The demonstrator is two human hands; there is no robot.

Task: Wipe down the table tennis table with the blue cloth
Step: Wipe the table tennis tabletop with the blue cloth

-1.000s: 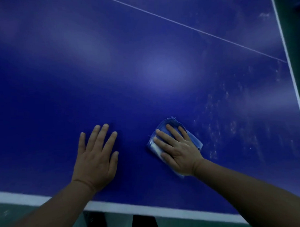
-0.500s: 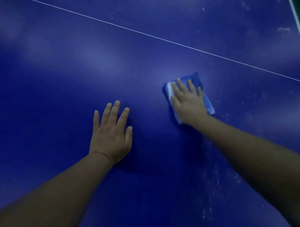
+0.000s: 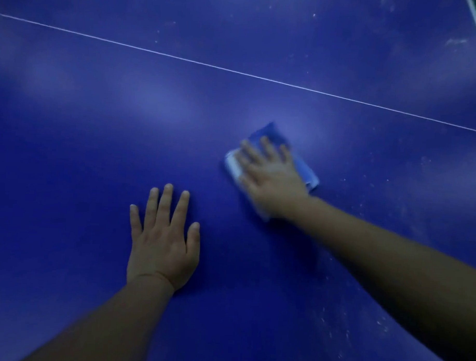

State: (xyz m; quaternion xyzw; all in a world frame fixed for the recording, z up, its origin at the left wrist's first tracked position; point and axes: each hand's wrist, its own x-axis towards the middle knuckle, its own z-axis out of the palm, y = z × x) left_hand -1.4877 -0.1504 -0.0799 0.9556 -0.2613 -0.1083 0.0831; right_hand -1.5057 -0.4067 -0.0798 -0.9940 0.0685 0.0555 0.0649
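Blue cloth (image 3: 302, 166) under right hand (image 3: 272, 178), blue table (image 3: 97, 148)

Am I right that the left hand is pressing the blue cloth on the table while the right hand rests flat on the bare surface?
Not quite: the hands are swapped. In the head view the right hand presses the blue cloth on the table, while the left hand rests flat on the bare surface.

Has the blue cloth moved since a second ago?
Yes. The blue cloth under the right hand has moved away from the near edge toward the white centre line.
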